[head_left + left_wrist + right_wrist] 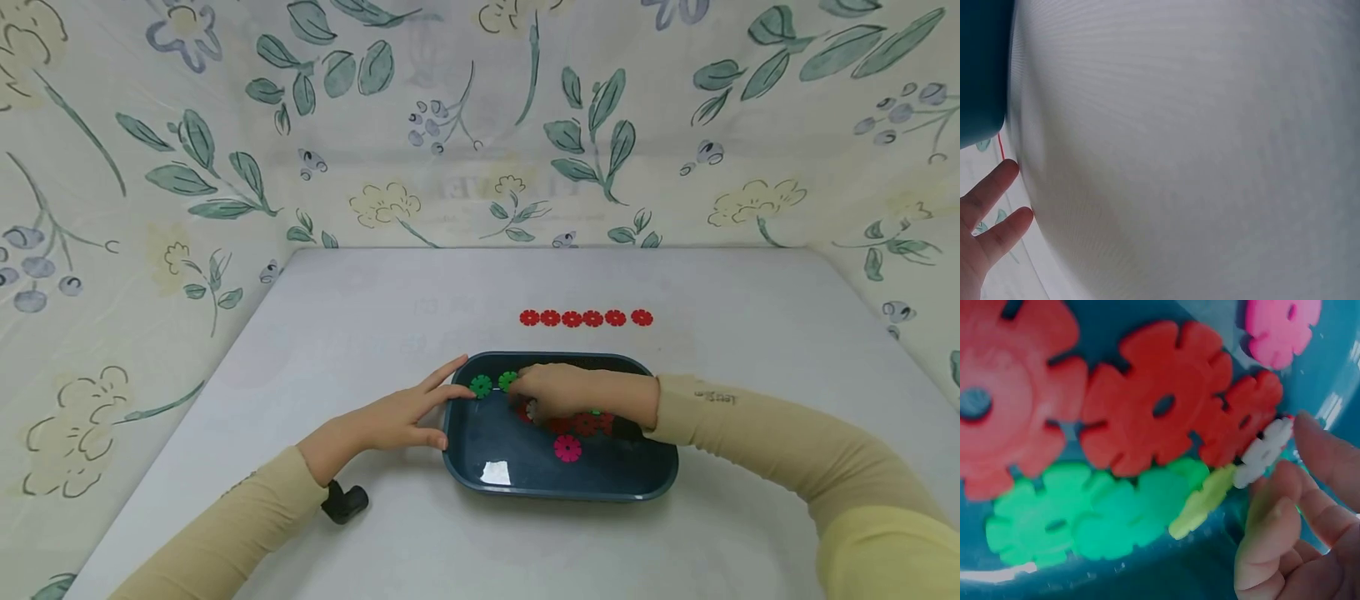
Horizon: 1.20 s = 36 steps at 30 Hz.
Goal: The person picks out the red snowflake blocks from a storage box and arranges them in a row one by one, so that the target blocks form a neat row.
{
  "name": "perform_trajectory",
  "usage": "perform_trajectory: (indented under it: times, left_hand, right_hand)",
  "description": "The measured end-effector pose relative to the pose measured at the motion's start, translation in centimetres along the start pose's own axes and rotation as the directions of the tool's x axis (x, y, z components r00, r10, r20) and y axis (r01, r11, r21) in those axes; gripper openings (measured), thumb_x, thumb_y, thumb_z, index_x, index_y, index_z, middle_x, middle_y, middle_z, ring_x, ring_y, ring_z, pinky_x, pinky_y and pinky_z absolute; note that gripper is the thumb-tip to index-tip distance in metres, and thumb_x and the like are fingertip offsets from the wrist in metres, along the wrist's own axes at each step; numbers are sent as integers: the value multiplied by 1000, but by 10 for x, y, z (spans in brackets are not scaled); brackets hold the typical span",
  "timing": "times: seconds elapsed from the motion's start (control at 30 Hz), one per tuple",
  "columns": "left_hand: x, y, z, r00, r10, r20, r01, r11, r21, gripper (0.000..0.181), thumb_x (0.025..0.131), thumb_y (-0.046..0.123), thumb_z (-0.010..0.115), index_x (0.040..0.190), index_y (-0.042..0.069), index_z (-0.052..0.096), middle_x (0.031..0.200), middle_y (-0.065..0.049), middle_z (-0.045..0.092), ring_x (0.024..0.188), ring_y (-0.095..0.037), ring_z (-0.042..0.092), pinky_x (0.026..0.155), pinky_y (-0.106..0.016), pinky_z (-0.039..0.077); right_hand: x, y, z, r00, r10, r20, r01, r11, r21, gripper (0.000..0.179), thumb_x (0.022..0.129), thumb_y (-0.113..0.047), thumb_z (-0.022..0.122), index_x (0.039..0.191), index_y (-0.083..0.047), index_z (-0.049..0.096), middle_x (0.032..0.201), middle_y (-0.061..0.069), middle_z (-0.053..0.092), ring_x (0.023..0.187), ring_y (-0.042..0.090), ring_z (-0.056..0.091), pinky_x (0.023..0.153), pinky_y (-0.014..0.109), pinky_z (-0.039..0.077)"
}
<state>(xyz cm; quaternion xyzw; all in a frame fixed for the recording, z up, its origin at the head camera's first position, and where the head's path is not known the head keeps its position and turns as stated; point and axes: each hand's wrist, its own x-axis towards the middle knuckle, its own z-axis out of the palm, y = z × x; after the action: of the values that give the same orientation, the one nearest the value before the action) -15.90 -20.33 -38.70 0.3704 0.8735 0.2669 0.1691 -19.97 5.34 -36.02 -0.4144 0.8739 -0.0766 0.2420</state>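
A dark blue tray (510, 492) holds several flower-shaped plastic discs. My left hand (393, 417) is at the tray's left rim, fingers spread, one fingertip close to a green disc (481, 387) in the corner. Inside the tray, my right hand (555, 392) has curled fingers and pinches a bright green disc (508, 381) by its edge; the fingers partly cover it. In the right wrist view a white disc (1265, 453) and a yellow disc (1202, 501) lie beside those fingers. Red discs (1163, 403) and a pink disc (567, 448) lie nearby. The right forearm hides part of the pile.
Beyond the tray, several red discs (572, 318) form a row on the white table (375, 308). A black object (346, 503) shows by the left wrist. Floral cloth (465, 200) hangs behind and at both sides.
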Motion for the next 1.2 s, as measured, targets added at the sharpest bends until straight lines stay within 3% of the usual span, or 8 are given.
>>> perform_trajectory:
  times: [0.27, 0.5, 0.73, 0.97, 1.2]
  left_hand:
    - [0, -1, 1, 1000, 17, -4, -17, 1000, 8, 76, 78, 69, 44, 137, 21, 37, 154, -5, -3, 137, -32, 22, 97, -51, 38]
    - [0, -2, 0, 1000, 4, -5, -4, 1000, 6, 68, 82, 57, 54, 137, 22, 37, 154, 3, -5, 137, -31, 21, 97, -51, 38]
    - [0, -1, 0, 1000, -1, -5, 1, 1000, 6, 66, 82, 54, 57, 137, 22, 37, 154, 2, -5, 137, -32, 21, 96, -52, 38]
    - [1, -1, 1, 1000, 2, -3, -2, 1000, 4, 67, 82, 55, 56, 137, 23, 37, 154, 2, -5, 137, -32, 21, 96, -52, 38]
    - [1, -2, 0, 1000, 10, -4, -10, 1000, 2, 67, 82, 56, 55, 137, 22, 37, 154, -1, -4, 137, -32, 20, 97, -52, 38]
  right_hand:
    - [5, -1, 8, 999, 40, -15, -41, 996, -80, 40, 77, -19, 74, 114, -9, 62, 104, 6, 58, 91, 17, 58, 80, 32, 51]
    - [7, 3, 7, 1000, -16, -4, 15, 998, -66, 33, 77, -19, 74, 105, -6, 62, 92, 4, 59, 81, 15, 56, 72, 27, 51]
    - [6, 4, 7, 999, 27, 35, -25, 998, -51, 30, 77, -25, 74, 99, -10, 60, 74, -4, 57, 69, 9, 54, 62, 21, 47]
    - [5, 4, 6, 997, 42, 61, -38, 997, -64, 33, 79, -29, 72, 103, -11, 58, 72, -6, 57, 67, 9, 54, 63, 23, 47]
    - [6, 3, 7, 999, 2, 50, 4, 994, -107, 33, 79, -27, 72, 104, -10, 59, 77, -4, 56, 70, 10, 53, 63, 22, 47]
